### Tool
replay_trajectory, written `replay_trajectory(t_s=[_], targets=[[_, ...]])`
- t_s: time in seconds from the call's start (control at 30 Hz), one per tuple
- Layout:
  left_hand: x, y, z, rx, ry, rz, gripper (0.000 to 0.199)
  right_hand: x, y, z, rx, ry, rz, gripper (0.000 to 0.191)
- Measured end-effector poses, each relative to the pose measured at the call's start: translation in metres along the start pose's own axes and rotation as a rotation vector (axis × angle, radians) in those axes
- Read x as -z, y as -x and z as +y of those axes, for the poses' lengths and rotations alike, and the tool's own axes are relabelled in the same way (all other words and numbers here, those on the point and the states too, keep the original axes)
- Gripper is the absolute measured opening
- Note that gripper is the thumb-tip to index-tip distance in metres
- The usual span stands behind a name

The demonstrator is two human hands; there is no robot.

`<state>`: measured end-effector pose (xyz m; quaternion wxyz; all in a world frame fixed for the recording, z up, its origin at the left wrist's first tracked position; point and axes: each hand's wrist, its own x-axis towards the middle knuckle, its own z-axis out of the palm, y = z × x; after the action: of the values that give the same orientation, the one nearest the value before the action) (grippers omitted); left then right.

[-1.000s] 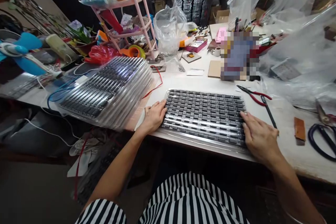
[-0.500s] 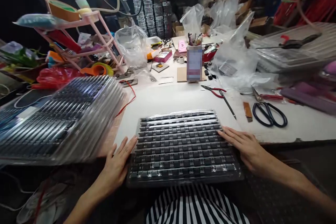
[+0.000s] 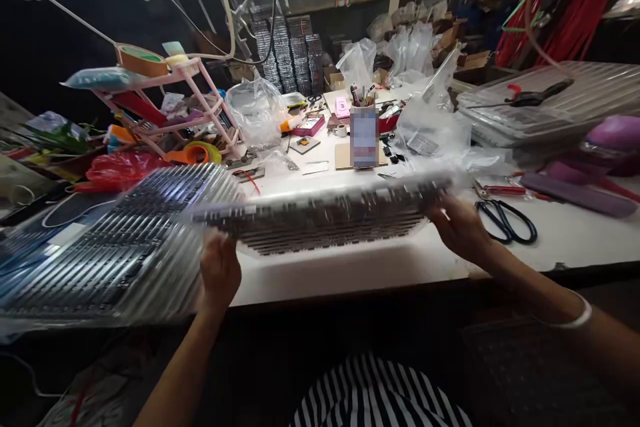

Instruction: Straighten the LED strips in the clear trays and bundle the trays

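A clear plastic tray (image 3: 330,230) with rows of small dark electronic parts is lifted off the white table and tipped up, its near edge raised toward me. Motion blurs its outline. My left hand (image 3: 220,270) is closed on its left corner, and my right hand (image 3: 457,227) grips the right corner, with a white band on that wrist. To the left of the held tray lies a stack of similar filled trays (image 3: 115,233), close to my left hand.
Black-handled scissors (image 3: 507,220) lie right of my right hand. A blurred-out phone (image 3: 364,137) stands at mid-table, with plastic bags (image 3: 435,123) beside it. A pink rack (image 3: 200,97) is behind the tray stack. Clear trays (image 3: 560,103) are piled at right.
Both hands have raised the tray from the table's front edge, moved it forward and tilted it up. The fingers, earlier resting along its sides, are now closed on its corners. The view has shifted slightly.
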<state>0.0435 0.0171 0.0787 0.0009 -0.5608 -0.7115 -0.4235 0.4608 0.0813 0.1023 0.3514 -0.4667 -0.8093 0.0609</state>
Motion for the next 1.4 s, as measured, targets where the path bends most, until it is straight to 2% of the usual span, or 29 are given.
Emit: replay_trajectory(t_s=[0.07,0.1,0.2,0.37,0.53,0.6,0.73,0.8,0.9,0.97,1.1,1.2,1.3,1.4], targets=[[-0.010,-0.021,0.007,0.052,-0.043,-0.009,0.052,-0.006,-0.019,-0.010,-0.179,-0.065,0.013,0.038],[-0.015,-0.028,0.008,0.075,-0.072,-0.052,0.054,-0.011,-0.025,-0.013,-0.253,-0.127,-0.033,0.040],[-0.029,-0.034,0.007,0.113,-0.193,-0.265,0.057,-0.029,-0.026,-0.009,-0.422,-0.231,-0.219,0.047],[-0.049,-0.024,0.003,0.152,-0.426,-0.534,0.055,-0.056,-0.018,0.011,-0.542,0.038,-0.460,0.040],[-0.050,-0.022,0.004,0.201,-0.591,-0.657,0.062,-0.057,-0.014,0.002,-0.574,0.410,-0.637,0.054],[-0.043,-0.013,0.002,0.214,-0.579,-0.672,0.061,-0.054,-0.002,-0.003,-0.565,0.453,-0.609,0.056],[-0.033,0.009,-0.004,0.232,-0.352,-0.606,0.067,-0.056,0.027,-0.005,-0.446,0.377,-0.365,0.055],[-0.034,0.013,-0.006,0.231,-0.298,-0.567,0.066,-0.060,0.030,-0.003,-0.412,0.388,-0.302,0.054],[-0.040,0.009,-0.009,0.226,-0.261,-0.522,0.059,-0.067,0.020,-0.002,-0.446,0.437,-0.300,0.055],[-0.041,0.007,-0.014,0.238,-0.153,-0.518,0.058,-0.068,0.014,-0.001,-0.453,0.413,-0.288,0.056],[-0.031,0.010,-0.025,0.300,0.158,-0.553,0.063,-0.063,0.018,0.000,-0.436,0.209,-0.226,0.056],[-0.024,0.013,-0.029,0.352,0.234,-0.559,0.063,-0.061,0.023,0.004,-0.459,0.116,-0.210,0.057],[-0.021,0.015,-0.029,0.355,0.322,-0.550,0.058,-0.066,0.021,0.009,-0.456,0.222,-0.166,0.055],[-0.019,0.016,-0.030,0.364,0.427,-0.569,0.048,-0.074,0.020,0.009,-0.387,0.339,-0.136,0.052]])
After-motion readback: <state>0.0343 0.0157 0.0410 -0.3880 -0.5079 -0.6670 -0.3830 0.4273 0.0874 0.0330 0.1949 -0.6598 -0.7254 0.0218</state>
